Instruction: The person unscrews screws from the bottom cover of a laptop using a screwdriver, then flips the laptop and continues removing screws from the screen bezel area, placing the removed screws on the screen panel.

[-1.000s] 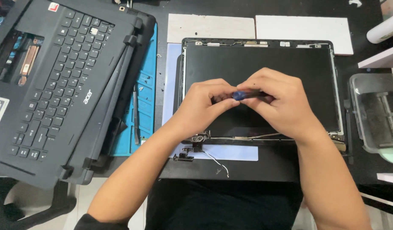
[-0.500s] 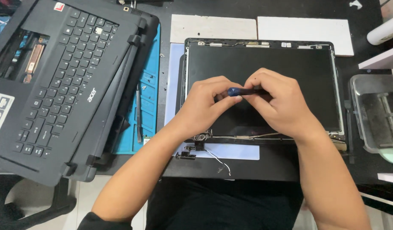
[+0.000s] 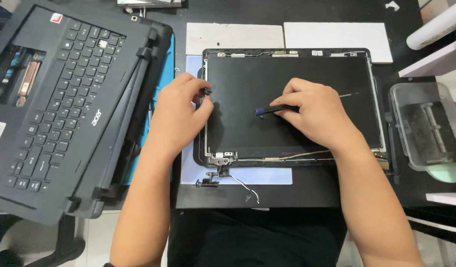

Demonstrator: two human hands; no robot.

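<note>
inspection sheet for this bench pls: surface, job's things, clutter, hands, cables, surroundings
Surface: dark bench top, two white boards along the far edge.
Job's things: laptop screen panel lying flat in its lid, bezel off, metal hinge bared at the near left corner; small screwdriver with a blue tip.
Clutter: loose hinge bracket; clear plastic box on the right.
Hands: left hand pinches something small and dark at the panel's left edge; right hand holds the screwdriver over the screen.
Cables: thin wire trailing from the hinge; another along the panel's near edge.
Surroundings: laptop base with keyboard on the left, over a blue mat.
</note>
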